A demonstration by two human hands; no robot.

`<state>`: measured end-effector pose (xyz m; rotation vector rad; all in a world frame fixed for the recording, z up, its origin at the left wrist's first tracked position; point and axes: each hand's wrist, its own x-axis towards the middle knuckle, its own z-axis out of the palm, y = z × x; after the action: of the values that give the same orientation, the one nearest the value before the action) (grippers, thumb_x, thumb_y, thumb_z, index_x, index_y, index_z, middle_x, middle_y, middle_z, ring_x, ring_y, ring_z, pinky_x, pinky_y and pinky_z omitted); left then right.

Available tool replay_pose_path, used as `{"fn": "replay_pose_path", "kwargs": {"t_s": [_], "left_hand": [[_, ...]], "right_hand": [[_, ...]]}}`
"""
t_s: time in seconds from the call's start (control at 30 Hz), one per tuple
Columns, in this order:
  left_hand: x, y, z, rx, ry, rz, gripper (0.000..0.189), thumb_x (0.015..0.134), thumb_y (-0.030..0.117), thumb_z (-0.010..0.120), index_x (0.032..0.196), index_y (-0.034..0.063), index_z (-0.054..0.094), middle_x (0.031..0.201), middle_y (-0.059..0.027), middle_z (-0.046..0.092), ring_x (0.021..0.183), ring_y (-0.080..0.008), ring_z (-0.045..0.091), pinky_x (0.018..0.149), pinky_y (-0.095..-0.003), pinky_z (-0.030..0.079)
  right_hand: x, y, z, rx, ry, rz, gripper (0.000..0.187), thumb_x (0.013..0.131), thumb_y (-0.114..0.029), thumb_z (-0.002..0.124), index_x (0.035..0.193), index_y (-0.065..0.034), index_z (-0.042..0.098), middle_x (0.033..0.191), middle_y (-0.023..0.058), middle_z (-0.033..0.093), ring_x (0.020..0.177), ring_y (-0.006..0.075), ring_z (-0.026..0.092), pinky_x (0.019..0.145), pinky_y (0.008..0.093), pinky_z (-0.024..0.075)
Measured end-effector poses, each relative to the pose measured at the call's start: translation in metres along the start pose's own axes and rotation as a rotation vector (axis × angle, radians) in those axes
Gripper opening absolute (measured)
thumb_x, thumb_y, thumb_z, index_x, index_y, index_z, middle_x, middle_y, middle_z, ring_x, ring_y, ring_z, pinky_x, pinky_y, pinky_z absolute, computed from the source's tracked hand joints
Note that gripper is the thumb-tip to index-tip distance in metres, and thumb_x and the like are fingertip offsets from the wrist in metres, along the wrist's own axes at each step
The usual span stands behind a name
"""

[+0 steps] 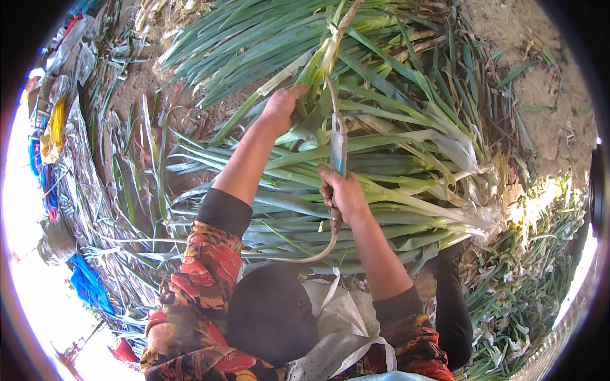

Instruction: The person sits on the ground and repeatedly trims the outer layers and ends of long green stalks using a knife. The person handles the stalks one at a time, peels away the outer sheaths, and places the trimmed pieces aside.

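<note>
My left hand (pixel 284 108) grips a large green onion (pixel 329 55) by its green leaves. The onion's pale stalk, partly wrapped in brownish dry skin, points away from me. In my right hand (pixel 348 195) is an air blow gun (pixel 339 147) with a worn blue-grey body, held upright in the picture. Its thin bent nozzle (pixel 331 93) reaches up to the onion, close beside the stalk, though I cannot tell if they touch. A pale hose (pixel 314 258) curves from the gun's lower end towards the left. Beneath both hands lies a layer of green onions (pixel 400 185), their white ends to the right.
Another pile of green onions (pixel 248 43) lies at the far side. Plastic sheeting (pixel 86 190) and loose leaves cover the left. Trimmed leaf scraps (pixel 514 295) are heaped at lower right, near my dark-clothed leg (pixel 450 305). Dry soil (pixel 543 109) shows at upper right.
</note>
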<state>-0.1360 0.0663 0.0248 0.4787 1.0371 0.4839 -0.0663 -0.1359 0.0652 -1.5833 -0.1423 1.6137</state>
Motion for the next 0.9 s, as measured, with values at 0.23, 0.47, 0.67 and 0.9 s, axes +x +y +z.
{"fn": "replay_pose_path", "kwargs": {"t_s": [0.23,0.47,0.67,0.9], "left_hand": [[-0.018,-0.005,0.006,-0.024,-0.050,0.042,0.029,0.085,0.024,0.057,0.102,0.0011,0.058,0.093,-0.0124,0.062,0.077,-0.0233,0.061,0.069,-0.0364,0.051],[-0.025,-0.003,0.003,-0.041,-0.094,0.028,0.032,0.086,0.027,0.056,0.105,0.0015,0.056,0.095,-0.0121,0.062,0.081,-0.0226,0.061,0.074,-0.0352,0.050],[-0.030,-0.004,0.005,-0.010,-0.106,0.052,0.034,0.087,0.026,0.055,0.110,0.0012,0.053,0.098,-0.0113,0.060,0.083,-0.0207,0.060,0.073,-0.0344,0.050],[-0.040,-0.002,0.006,0.023,-0.114,0.139,0.039,0.086,0.026,0.056,0.115,0.0002,0.050,0.100,-0.0096,0.059,0.084,-0.0175,0.058,0.074,-0.0323,0.048]], "right_hand": [[0.017,-0.016,0.005,0.015,0.069,-0.071,0.036,0.076,-0.034,0.062,0.058,-0.0086,0.044,0.049,-0.0003,0.043,0.042,0.0089,0.037,0.041,0.0261,0.0299],[0.032,-0.041,0.005,0.077,0.077,-0.097,0.033,0.075,-0.033,0.064,0.060,-0.0099,0.046,0.050,-0.0023,0.041,0.043,0.0080,0.037,0.040,0.0249,0.0301],[0.040,-0.057,0.005,0.095,0.103,-0.127,0.031,0.076,-0.031,0.064,0.061,-0.0109,0.046,0.050,-0.0036,0.041,0.041,0.0063,0.035,0.038,0.0237,0.0285],[0.032,-0.055,0.008,-0.004,0.092,-0.126,0.035,0.075,-0.034,0.065,0.057,-0.0104,0.046,0.049,-0.0022,0.043,0.040,0.0076,0.038,0.039,0.0247,0.0285]]}}
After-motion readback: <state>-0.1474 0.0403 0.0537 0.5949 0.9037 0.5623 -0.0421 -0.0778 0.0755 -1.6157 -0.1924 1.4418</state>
